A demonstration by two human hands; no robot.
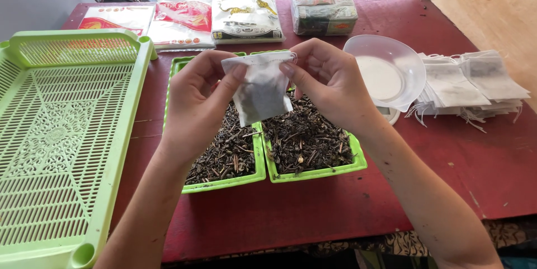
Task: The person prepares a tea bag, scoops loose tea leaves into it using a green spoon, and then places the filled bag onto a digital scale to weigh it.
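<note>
Where hands (196,101) hold bag (262,91): red table (313,213), outdoors.

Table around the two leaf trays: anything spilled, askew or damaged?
Little stands out. A few dark specks lie on the red table right of the two green trays. The pile of empty bags is loosely fanned. The held bag looks intact.

White tea bag (262,87), lime-green latticed tray (61,135)
</note>
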